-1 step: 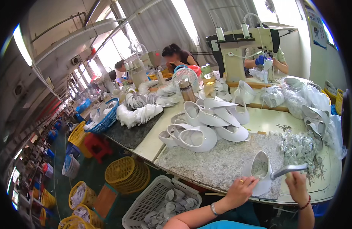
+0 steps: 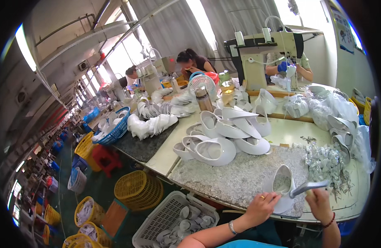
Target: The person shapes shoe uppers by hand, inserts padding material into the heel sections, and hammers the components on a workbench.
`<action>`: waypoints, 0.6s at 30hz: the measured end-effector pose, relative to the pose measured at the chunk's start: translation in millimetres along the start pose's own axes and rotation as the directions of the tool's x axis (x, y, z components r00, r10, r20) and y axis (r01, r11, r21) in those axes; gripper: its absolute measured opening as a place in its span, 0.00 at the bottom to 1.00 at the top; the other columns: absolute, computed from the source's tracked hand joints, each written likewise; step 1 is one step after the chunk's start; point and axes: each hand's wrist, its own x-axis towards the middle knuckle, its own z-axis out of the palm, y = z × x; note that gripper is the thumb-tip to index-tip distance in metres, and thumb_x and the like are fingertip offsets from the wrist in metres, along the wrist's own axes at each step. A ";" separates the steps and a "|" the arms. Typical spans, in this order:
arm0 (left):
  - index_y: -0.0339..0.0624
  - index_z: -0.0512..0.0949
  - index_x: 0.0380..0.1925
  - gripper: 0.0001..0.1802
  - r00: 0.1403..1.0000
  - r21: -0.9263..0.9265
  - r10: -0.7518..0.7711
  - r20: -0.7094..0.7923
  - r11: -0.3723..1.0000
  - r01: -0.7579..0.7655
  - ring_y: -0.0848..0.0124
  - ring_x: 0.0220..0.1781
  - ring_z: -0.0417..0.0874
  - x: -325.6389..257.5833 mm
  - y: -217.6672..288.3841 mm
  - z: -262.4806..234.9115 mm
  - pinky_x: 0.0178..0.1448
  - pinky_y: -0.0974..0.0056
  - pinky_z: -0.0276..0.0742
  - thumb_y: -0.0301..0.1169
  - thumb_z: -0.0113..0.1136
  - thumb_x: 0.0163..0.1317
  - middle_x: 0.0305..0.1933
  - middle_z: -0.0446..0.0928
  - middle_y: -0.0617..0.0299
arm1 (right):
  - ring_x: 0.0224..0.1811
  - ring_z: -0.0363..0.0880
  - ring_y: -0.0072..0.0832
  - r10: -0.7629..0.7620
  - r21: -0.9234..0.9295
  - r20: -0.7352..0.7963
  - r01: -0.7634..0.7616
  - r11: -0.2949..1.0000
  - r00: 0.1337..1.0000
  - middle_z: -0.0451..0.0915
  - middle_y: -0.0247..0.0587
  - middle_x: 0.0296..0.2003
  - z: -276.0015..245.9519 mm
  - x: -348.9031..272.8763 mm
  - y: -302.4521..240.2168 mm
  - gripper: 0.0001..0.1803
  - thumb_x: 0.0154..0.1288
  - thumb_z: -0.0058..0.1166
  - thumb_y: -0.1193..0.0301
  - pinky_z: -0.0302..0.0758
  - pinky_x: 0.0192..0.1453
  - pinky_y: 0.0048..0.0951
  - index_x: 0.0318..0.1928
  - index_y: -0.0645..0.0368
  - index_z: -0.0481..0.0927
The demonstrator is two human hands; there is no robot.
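**White Shoe Piece, Hammer Alongside**

Curved and open-topped, the piece lies on a mottled board, near right. The right hand wraps its fingers round the hammer; the left hand touches the piece, finger grip unclear. A grey basket, near left, holds pale pieces, as does a blue basket, farther left.

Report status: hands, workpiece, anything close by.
Left hand on white upper; right hand gripping hammer. Upper on speckled grey board, hammer contact unclear. Shiny heap just beyond hammer.
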 end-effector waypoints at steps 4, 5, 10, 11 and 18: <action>0.39 0.74 0.56 0.29 1.000 -0.061 -0.001 -0.003 0.998 0.001 0.62 0.51 0.73 -5.4 -1.2 4.4 0.56 0.59 0.68 0.26 0.61 0.49 0.52 0.71 0.59 | 0.25 0.78 0.47 -0.149 -0.130 0.100 0.161 0.978 0.984 0.77 0.49 0.22 19.5 7.9 -6.5 0.08 0.57 0.60 0.71 0.71 0.28 0.43 0.35 0.60 0.79; 0.39 0.74 0.56 0.29 1.000 -0.065 -0.015 0.008 0.998 0.015 0.62 0.51 0.73 -5.8 -1.4 4.6 0.57 0.58 0.68 0.26 0.61 0.49 0.52 0.71 0.59 | 0.25 0.78 0.47 -0.149 -0.132 0.099 0.161 0.978 0.984 0.77 0.49 0.22 21.3 7.0 -6.8 0.08 0.57 0.60 0.71 0.71 0.28 0.43 0.35 0.60 0.79; 0.39 0.73 0.57 0.31 1.000 -0.043 0.026 -0.005 0.999 -0.027 0.63 0.50 0.73 -3.8 0.2 3.1 0.55 0.59 0.68 0.27 0.61 0.48 0.52 0.71 0.60 | 0.22 0.78 0.47 -0.070 -0.392 0.280 0.181 0.902 0.957 0.78 0.47 0.21 28.2 0.9 -1.8 0.09 0.58 0.60 0.66 0.73 0.26 0.45 0.34 0.58 0.78; 0.39 0.73 0.57 0.31 0.999 -0.022 0.037 0.015 0.999 -0.037 0.63 0.50 0.73 -2.4 0.0 2.7 0.54 0.60 0.68 0.27 0.61 0.48 0.52 0.71 0.60 | 0.22 0.78 0.47 -0.064 -0.392 0.285 0.177 0.903 0.956 0.78 0.47 0.21 27.9 0.9 -1.6 0.09 0.58 0.60 0.66 0.73 0.26 0.45 0.34 0.58 0.78; 0.36 0.72 0.56 0.31 0.992 -0.034 0.117 0.048 0.993 -0.115 0.66 0.47 0.73 7.7 -10.4 -1.3 0.50 0.62 0.70 0.27 0.61 0.46 0.51 0.72 0.60 | 0.21 0.77 0.47 -0.056 -0.339 0.228 0.133 0.932 0.972 0.77 0.47 0.19 30.2 6.6 -2.6 0.08 0.59 0.59 0.67 0.74 0.27 0.43 0.30 0.58 0.78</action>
